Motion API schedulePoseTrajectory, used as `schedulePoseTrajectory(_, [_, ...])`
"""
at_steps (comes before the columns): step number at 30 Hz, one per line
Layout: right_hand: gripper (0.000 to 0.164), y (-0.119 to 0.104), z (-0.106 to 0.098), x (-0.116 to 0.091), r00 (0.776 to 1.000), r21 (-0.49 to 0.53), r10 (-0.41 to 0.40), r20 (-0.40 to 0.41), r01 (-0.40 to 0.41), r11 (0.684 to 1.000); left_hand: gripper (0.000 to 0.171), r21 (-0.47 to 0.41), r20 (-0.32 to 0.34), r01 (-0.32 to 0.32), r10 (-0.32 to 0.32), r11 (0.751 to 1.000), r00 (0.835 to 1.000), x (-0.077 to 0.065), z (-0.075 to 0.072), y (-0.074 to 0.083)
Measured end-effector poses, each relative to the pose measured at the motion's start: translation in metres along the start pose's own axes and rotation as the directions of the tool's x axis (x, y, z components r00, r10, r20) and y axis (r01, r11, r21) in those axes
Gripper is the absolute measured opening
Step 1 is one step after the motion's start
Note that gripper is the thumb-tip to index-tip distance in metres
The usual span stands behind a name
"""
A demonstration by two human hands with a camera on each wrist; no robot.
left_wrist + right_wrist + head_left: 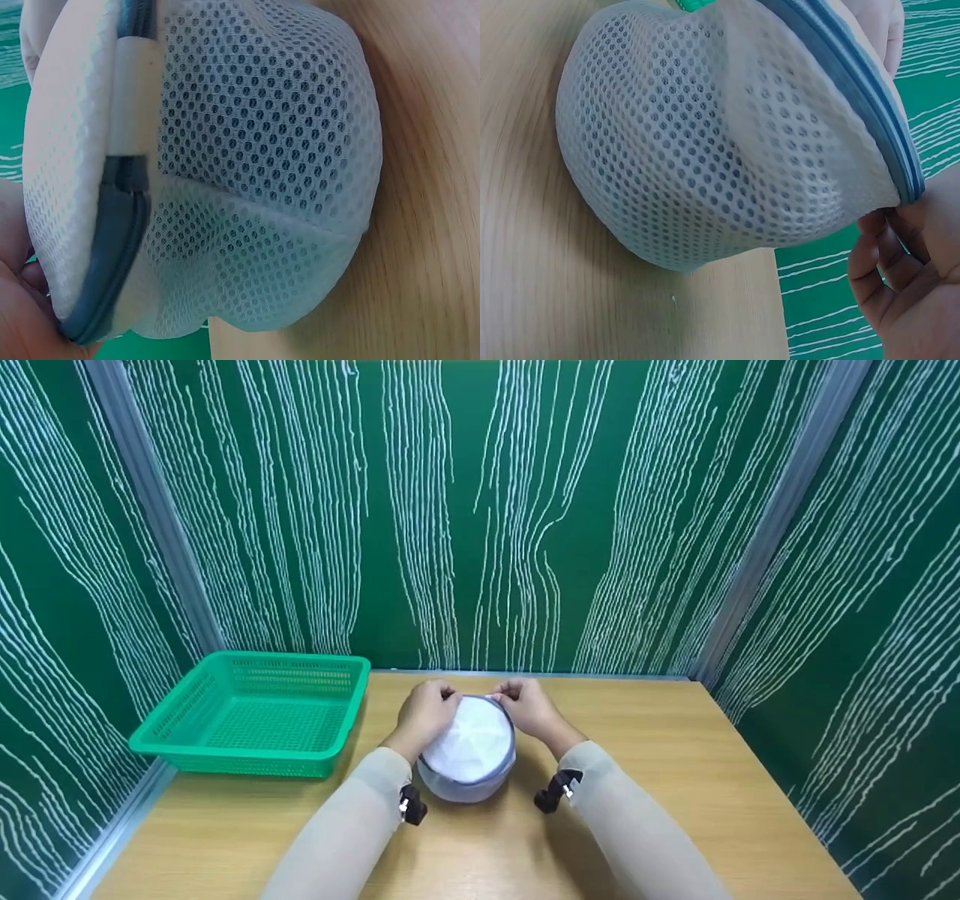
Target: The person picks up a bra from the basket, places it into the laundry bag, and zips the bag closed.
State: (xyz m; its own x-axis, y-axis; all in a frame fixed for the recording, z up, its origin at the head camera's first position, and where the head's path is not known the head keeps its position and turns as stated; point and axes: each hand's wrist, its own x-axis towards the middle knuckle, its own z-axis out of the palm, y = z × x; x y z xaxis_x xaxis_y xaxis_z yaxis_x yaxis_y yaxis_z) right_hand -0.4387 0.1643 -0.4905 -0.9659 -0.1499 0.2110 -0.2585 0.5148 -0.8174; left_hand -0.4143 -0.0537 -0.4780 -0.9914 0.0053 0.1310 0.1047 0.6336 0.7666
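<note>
A round white mesh laundry bag (472, 739) sits on the wooden table, its pale lid facing up and a grey-blue zipper (855, 75) running round the rim. At the bag's far left edge, my left hand (427, 714) pinches the rim between thumb and fingers. My right hand (531, 709) pinches the zippered rim at the far right, its fingers curled. The left wrist view shows the mesh side (255, 120) bulging and a white fabric tab (135, 97) over the zipper band. The bag's inside is hidden.
A green plastic basket (255, 761) with perforated walls stands at the left of the table (660, 780). Green panels (487, 547) with wavy white lines rise behind and on both sides, joined by grey metal posts (780, 525).
</note>
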Motion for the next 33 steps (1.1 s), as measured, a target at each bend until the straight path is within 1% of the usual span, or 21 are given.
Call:
schedulePoseTrajectory(3, [0.007, 0.002, -0.003, 0.0, 1.0, 0.01, 0.022, 0.004, -0.022, 1.0, 0.022, 0.008, -0.02, 0.019, -0.019, 1.0, 1.0, 0.001, -0.001, -0.004])
schedulePoseTrajectory(6, [0.007, 0.002, -0.005, -0.001, 0.999, 0.013, 0.035, 0.008, -0.036, 0.999, 0.024, 0.005, -0.037, 0.06, -0.06, 0.998, 0.998, 0.002, -0.003, -0.01])
schedulePoseTrajectory(10, [0.008, 0.003, -0.009, -0.002, 0.999, 0.008, 0.043, 0.009, -0.043, 0.999, 0.023, 0.002, -0.041, 0.107, -0.107, 0.994, 0.993, 0.002, -0.005, -0.016])
schedulePoseTrajectory(14, [0.008, 0.005, -0.011, -0.003, 0.999, 0.01, 0.044, 0.003, -0.044, 0.999, 0.022, 0.023, -0.058, 0.13, -0.128, 0.991, 0.99, 0.001, -0.006, -0.02])
schedulePoseTrajectory(17, [0.008, 0.006, -0.011, -0.003, 0.999, 0.013, 0.035, -0.003, -0.035, 0.999, 0.023, 0.037, -0.066, 0.134, -0.132, 0.99, 0.989, -0.001, -0.007, -0.021])
schedulePoseTrajectory(21, [0.009, 0.008, -0.01, -0.002, 1.0, 0.013, 0.012, -0.016, -0.011, 1.0, 0.024, 0.027, -0.067, 0.141, -0.139, 0.99, 0.988, -0.002, -0.005, -0.019])
schedulePoseTrajectory(24, [0.01, 0.01, -0.009, -0.001, 0.999, 0.006, 0.003, -0.037, -0.003, 1.0, 0.024, 0.0, -0.068, 0.153, -0.153, 0.988, 0.986, -0.004, -0.002, -0.016])
schedulePoseTrajectory(27, [0.01, 0.01, -0.008, 0.0, 0.998, -0.003, 0.012, -0.059, -0.013, 1.0, 0.026, -0.022, -0.06, 0.164, -0.165, 0.986, 0.984, -0.006, 0.001, -0.011])
schedulePoseTrajectory(30, [0.01, 0.008, -0.009, 0.001, 0.997, -0.008, 0.027, -0.068, -0.028, 1.0, 0.027, -0.014, -0.061, 0.158, -0.158, 0.987, 0.985, -0.008, 0.004, -0.008])
schedulePoseTrajectory(33, [0.009, 0.004, -0.009, 0.002, 0.998, -0.001, 0.04, -0.056, -0.04, 0.999, 0.028, 0.017, -0.061, 0.149, -0.148, 0.989, 0.987, -0.008, 0.007, -0.004])
